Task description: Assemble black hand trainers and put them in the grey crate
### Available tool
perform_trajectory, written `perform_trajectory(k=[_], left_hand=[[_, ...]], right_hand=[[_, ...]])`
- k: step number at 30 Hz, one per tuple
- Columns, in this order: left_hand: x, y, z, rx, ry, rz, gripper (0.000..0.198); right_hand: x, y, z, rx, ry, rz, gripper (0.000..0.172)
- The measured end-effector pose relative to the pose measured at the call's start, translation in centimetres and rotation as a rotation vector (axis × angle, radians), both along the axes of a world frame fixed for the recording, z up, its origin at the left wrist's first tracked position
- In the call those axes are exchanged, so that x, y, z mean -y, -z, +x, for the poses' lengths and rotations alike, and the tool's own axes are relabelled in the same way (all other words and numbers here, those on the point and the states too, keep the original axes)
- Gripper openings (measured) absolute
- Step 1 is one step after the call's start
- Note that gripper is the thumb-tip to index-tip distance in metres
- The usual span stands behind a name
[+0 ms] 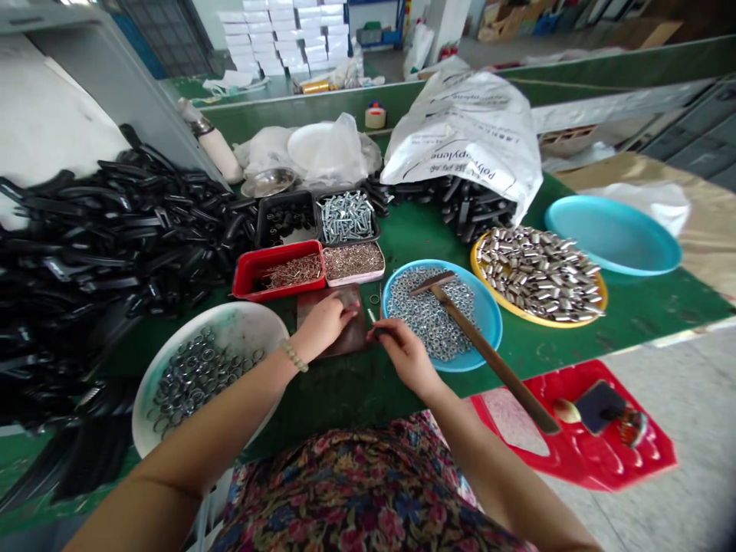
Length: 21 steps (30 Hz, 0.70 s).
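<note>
Thin metal pin (376,330) pinched at the edge of dark pad (336,345)

Position of the pin: at the right edge of the dark pad, just above green tabletop (368,402), in right hand (405,356). Clock directions counted from the pin, with 12 o'clock away from the body. Right fingers (384,334) closed together on the pin, a narrow pinch, probably for control of so thin a part. At 9 o'clock, left hand (325,323) lying on the pad, with bead bracelet (294,356) at the wrist. Left fingers (345,305) together and curled downward, perhaps for steadying the pad; any clamped item not possible to tell. At 3 o'clock, wooden-handled hammer (488,345) just beside the right hand, head resting over blue bowl (483,333) of small steel nuts (428,318), handle toward 4 o'clock, likely for quick reach. At 8 o'clock, white bowl (253,326) of metal rings (198,376). From 11 to 12 o'clock, close row of red tray (279,268), screw tray (348,217) and black tray (286,221), seemingly sorted by kind of part. At 2 o'clock, yellow plate (488,295) of steel sleeves (540,272). At 10 o'clock, large heap of black plastic parts (115,230). At 1 o'clock, white sack (465,130) with the word "polypropylene" upside down; other print too small for reading.
</note>
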State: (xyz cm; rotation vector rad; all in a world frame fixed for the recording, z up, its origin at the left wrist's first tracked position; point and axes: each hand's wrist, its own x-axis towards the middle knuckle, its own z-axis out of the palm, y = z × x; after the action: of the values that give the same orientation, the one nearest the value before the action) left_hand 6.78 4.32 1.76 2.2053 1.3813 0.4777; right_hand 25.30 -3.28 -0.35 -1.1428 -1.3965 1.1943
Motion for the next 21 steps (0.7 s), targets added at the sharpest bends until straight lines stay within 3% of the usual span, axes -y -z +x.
perform_trajectory(k=[3,6,8,10,14,16,19,21], left_hand=[[-1.4,0.5,2.1,-0.131,0.105,0.139,0.016],[-3.0,1.0,4.1,-0.252,0.156,0.165,0.014],[-3.6,1.0,4.8,-0.202,0.152,0.129,0.014],[-3.5,0.7,4.9,-0.021,0.129,0.009,0.011],[-1.8,-0.7,4.4,0.595,0.090,-0.536,0.015],[-0.8,-1.5,4.4,0.802,0.087,-0.733,0.020],[-1.1,-2.4,4.9,0.818,0.207,-0.807,0.036],[-2.7,-2.8,5.5,0.701,0.320,-0.732,0.046]], right_hand=[[0.3,-0.8,1.4,-0.196,0.167,-0.033,0.015],[0.4,-1.3,2.7,-0.184,0.223,-0.035,0.018],[0.7,-1.4,3.3,-0.135,0.224,-0.018,0.018],[1.0,-1.3,3.7,-0.029,0.188,0.023,0.017],[1.1,-1.6,3.8,0.313,-0.020,0.193,0.023],[0.7,-1.7,3.7,0.395,-0.055,0.265,0.029],[-0.1,-1.7,4.1,0.427,0.047,0.285,0.041],[-0.4,-1.4,4.7,0.425,0.112,0.282,0.040]])
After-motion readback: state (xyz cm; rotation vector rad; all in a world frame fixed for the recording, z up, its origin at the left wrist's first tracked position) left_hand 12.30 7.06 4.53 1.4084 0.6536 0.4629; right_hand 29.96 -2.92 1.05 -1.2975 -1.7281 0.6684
